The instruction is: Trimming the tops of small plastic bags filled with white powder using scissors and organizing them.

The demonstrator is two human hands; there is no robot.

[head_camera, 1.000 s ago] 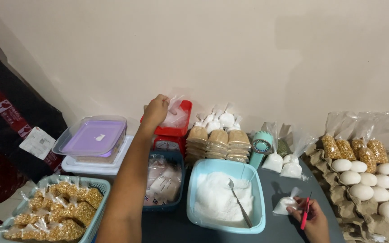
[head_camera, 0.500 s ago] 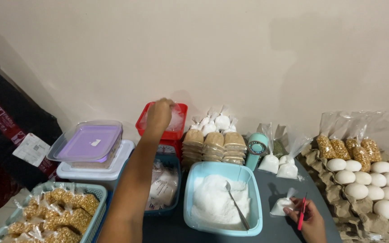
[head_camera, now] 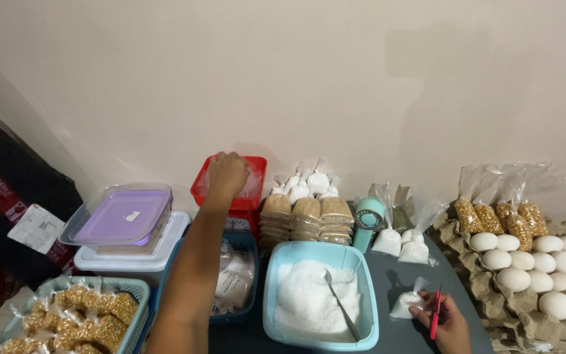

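My left hand (head_camera: 226, 174) reaches far forward into a red square tub (head_camera: 259, 169) against the wall, fingers curled down over something clear inside; what it grips is hidden. My right hand (head_camera: 441, 319) rests on the dark table at the near right, holding a red pen-like tool (head_camera: 435, 314) and touching a small knotted bag of white powder (head_camera: 407, 303). A light blue tub (head_camera: 279, 261) of white powder with a metal spoon (head_camera: 340, 304) stands between my arms.
Stacked brown-filled bags (head_camera: 306, 216), small white bags (head_camera: 306, 183), a teal hand device (head_camera: 368, 221), egg trays (head_camera: 545, 275), bags of yellow kernels (head_camera: 499, 219), a lidded purple container (head_camera: 122, 216), a blue basket of kernel bags (head_camera: 73, 318), a dark blue tub of packets (head_camera: 234, 278).
My left hand has gone from holding a clear bag above the red tub to pressing down inside it. The right hand has stayed put.
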